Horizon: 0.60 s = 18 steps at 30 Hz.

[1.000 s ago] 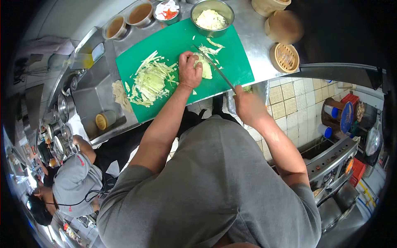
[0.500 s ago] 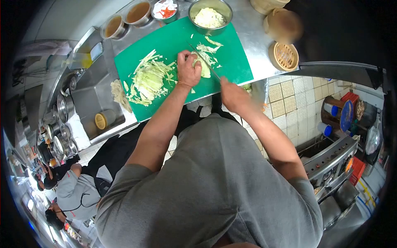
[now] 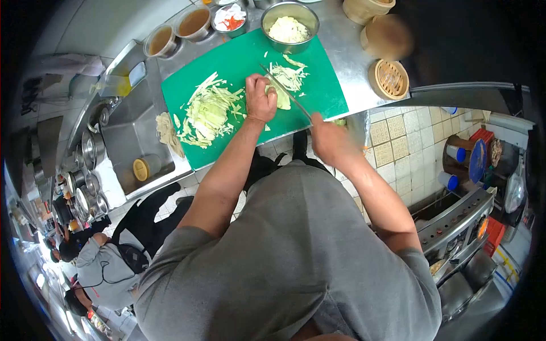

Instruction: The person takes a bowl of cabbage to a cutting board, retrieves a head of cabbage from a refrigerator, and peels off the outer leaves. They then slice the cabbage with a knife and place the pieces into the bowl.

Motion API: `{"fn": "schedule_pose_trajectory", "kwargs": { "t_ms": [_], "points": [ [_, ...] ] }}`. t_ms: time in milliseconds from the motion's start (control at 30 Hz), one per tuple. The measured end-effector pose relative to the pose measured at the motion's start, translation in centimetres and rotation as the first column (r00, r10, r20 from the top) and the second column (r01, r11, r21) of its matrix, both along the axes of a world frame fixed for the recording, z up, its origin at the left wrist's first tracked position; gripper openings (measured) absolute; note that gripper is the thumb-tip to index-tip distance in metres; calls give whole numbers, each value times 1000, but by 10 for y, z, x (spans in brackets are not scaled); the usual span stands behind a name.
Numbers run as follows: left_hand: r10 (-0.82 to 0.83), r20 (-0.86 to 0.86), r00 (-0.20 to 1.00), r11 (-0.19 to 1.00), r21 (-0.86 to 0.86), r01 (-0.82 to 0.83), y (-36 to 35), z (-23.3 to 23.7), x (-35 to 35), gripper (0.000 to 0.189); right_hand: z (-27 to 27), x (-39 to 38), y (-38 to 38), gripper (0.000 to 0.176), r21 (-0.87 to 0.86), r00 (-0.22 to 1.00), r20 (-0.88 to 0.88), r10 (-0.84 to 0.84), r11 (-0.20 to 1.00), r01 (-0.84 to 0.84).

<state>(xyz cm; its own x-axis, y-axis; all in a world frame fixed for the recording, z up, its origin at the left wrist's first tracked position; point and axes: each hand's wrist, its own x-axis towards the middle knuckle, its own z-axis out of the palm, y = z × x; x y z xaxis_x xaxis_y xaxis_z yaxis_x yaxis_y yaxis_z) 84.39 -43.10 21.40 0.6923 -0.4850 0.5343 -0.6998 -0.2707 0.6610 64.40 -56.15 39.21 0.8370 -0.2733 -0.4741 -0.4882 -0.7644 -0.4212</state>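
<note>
My left hand (image 3: 261,101), fingers curled, presses down on a wedge of pale green cabbage (image 3: 282,101) lying on the green cutting board (image 3: 233,62). My right hand (image 3: 330,141) is closed round the handle of a knife (image 3: 294,101). Its blade slants up and left across the cabbage, close beside my left fingers. Beyond the blade lie cut shreds (image 3: 289,77). Left of my left hand is a larger pile of shredded cabbage (image 3: 207,112). A steel bowl (image 3: 312,41) with pale chopped pieces in it stands at the board's far edge.
Tubs of brown liquid (image 3: 161,41) and a container with white and red bits (image 3: 231,23) stand behind the board. Bamboo steamers (image 3: 389,78) sit at the right. A sink (image 3: 131,133) adjoins the left side; another person (image 3: 102,267) is at lower left.
The knife and my right hand have shifted slightly right and toward me. My left hand stays on the cabbage. The view has tilted a little, and the person at lower left has moved.
</note>
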Motion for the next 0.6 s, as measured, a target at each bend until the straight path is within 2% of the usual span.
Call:
{"fn": "schedule_pose_trajectory", "kwargs": {
  "t_ms": [67,267,367,467,600],
  "points": [
    [12,37,999,1000,11,-12,-1,-1,0,21,8,-21,1,20,-67,995,-5,103,992,-103],
    [4,57,998,1000,2,-5,-1,-3,2,20,1,-36,1,24,-27,990,-111,85,996,-88],
    [-6,84,996,1000,31,3,-1,-6,5,20,3,-39,2,19,-54,997,-19,80,995,-81],
    [13,52,999,1000,15,-14,0,-3,2,20,20,-40,3,20,-48,996,-57,68,996,-71],
    [18,38,999,1000,17,-19,0,1,-1,20,10,-40,0,20,-26,992,-97,77,997,-79]
  ]
}}
